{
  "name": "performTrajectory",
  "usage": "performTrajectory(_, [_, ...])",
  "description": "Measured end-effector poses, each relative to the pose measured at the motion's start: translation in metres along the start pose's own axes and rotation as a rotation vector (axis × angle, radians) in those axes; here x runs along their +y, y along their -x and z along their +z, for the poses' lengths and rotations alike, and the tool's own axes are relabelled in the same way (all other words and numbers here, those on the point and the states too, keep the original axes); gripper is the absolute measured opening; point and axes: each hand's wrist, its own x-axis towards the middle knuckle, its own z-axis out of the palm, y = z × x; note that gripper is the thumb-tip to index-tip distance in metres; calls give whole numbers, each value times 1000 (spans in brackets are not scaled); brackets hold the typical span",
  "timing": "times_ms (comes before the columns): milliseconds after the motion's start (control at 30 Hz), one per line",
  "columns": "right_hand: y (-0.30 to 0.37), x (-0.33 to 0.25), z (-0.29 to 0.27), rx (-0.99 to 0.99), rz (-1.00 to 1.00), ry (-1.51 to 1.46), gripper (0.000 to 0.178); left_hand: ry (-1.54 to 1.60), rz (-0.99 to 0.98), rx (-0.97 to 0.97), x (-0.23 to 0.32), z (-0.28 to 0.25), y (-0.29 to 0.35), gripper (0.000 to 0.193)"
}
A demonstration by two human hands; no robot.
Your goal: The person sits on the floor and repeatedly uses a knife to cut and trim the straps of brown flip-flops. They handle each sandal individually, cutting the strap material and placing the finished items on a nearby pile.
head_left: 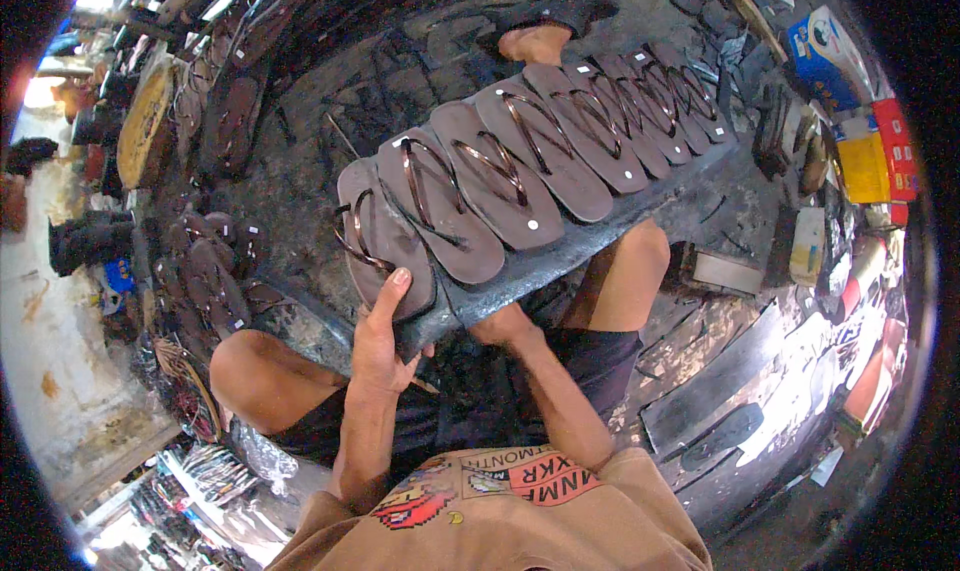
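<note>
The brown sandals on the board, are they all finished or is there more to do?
Looks mostly done: a row of brown sandals with straps fitted lies overlapping along the dark board. In hand: the left hand presses the nearest sandal at the board's end, while the right hand grips the board's edge. Left: more sandals lie on the floor to the left.

So there's this long dark board [600, 239] with a row of brown flip-flops [520, 161] overlapping on top. More sandals [205, 271] lie on the grimy floor [300, 171].
</note>
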Motion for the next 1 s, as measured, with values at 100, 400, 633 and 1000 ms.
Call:
performTrajectory(100, [-13, 29, -5, -77, -53, 60, 39, -1, -8, 51, 4, 6, 7, 36])
performTrajectory(400, [-70, 22, 48, 65, 18, -22, 37, 50, 45, -56, -5, -18, -4, 36])
performTrajectory(633, [-152, -35, 52, 65, 398, -602, 47, -187, 354, 11, -43, -94, 61, 72])
performTrajectory(1000, [-35, -199, -117, 349, -19, -762, 27, -554, 581, -449, -29, -133, 83, 63])
